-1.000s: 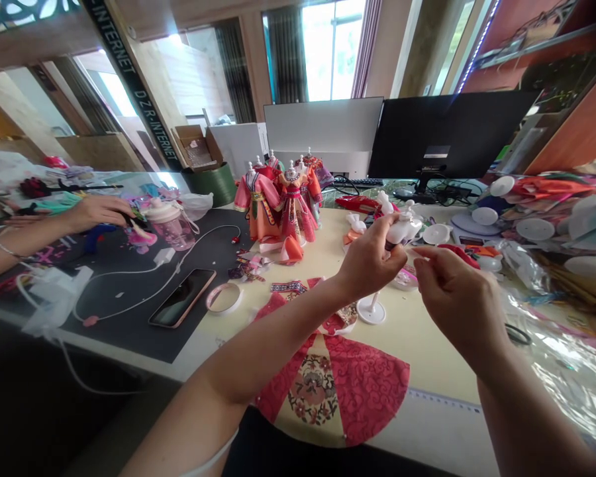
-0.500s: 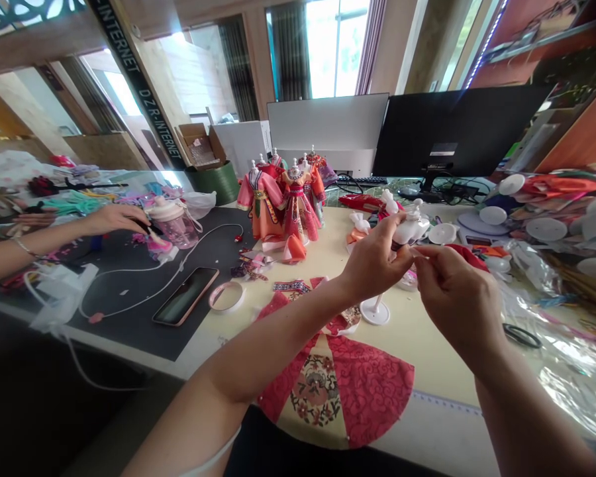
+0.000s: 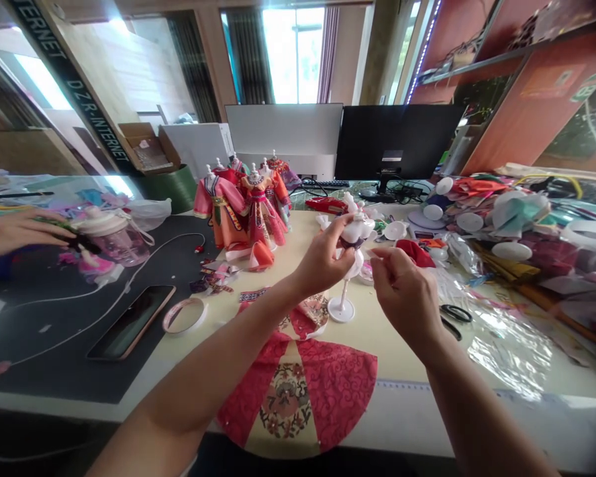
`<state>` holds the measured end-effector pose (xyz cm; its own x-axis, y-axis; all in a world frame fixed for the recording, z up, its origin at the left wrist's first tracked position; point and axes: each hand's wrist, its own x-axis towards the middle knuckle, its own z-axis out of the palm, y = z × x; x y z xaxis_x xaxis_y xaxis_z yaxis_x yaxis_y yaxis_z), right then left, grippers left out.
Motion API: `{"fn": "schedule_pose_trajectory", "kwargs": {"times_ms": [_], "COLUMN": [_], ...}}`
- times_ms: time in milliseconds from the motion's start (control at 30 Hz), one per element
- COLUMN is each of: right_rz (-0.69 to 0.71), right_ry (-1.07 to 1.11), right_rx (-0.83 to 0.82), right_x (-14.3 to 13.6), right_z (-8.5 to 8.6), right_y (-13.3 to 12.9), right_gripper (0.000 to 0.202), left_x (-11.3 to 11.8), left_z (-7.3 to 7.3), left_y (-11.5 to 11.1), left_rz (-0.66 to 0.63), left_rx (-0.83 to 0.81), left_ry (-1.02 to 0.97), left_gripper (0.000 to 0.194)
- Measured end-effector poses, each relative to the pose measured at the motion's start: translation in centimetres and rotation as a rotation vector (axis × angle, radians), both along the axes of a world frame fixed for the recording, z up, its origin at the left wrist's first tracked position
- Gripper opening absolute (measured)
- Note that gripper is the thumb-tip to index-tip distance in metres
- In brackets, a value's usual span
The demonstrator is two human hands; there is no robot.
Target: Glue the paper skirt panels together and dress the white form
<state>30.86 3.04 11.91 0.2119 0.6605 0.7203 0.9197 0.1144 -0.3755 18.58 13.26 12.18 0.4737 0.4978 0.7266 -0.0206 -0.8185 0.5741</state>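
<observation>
My left hand (image 3: 322,262) is closed around a small white dress form (image 3: 356,228), with the thumb and fingers on its torso. Dark material shows at its waist. Below, its stand ends in a round white base (image 3: 341,309) on the table. To the right, my right hand (image 3: 407,291) is pinched, fingertips just apart from the form. Whatever lies in that pinch is too small to make out. A red patterned doll skirt (image 3: 345,387) with a floral cream panel lies flat at the table's front edge. More patterned cloth pieces (image 3: 308,315) lie just above it, partly behind my left arm.
Several dressed doll forms (image 3: 255,202) stand at the back left. A roll of tape (image 3: 185,315), a phone (image 3: 132,322) and a pink bottle (image 3: 112,235) lie or stand leftward. Black scissors (image 3: 455,315) and clear plastic (image 3: 511,351) are at right. Another person's hand (image 3: 22,232) reaches in from the left.
The view has turned right, so things sit further left. My right hand has drawn slightly away from my left hand and the dress form, which my left hand still grips.
</observation>
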Motion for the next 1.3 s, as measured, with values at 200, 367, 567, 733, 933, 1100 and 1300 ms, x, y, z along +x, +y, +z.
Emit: {"fn": "schedule_pose_trajectory", "kwargs": {"times_ms": [200,367,567,733,933,1100,1300], "right_rz": [-0.019,-0.052,-0.068,-0.058,-0.054,-0.108,-0.056], "right_ry": [-0.052,-0.107,-0.106,-0.106,-0.120,-0.122,-0.130], "right_rx": [0.049,0.055,0.030,0.047,0.042,0.025,-0.011], "right_x": [-0.3,-0.5,-0.9,-1.1,-1.0,-1.4,-1.2], "right_z": [-0.2,-0.1,-0.2,-1.0,-1.5,-1.1,-0.7], "right_y": [0.0,0.6,1.1,1.3,1.3,1.9,1.5], "right_gripper": [0.020,0.021,0.021,0.021,0.019,0.022,0.025], "left_x": [-0.2,-0.1,-0.2,-0.3,-0.3,0.0,0.0], "left_z": [0.4,0.5,0.3,0.1,0.0,0.1,0.1], "left_y": [-0.4,-0.5,-0.4,-0.1,-0.3,-0.6,-0.5], "left_rz": [-0.056,-0.042,-0.014,-0.034,-0.042,-0.035,-0.019], "left_rx": [-0.064,-0.089,-0.086,-0.088,-0.083,-0.043,-0.034], "left_ry": [0.006,0.008,0.004,-0.013,-0.012,0.000,-0.009], "left_gripper": [0.048,0.048,0.049,0.049,0.048,0.046,0.046]}}
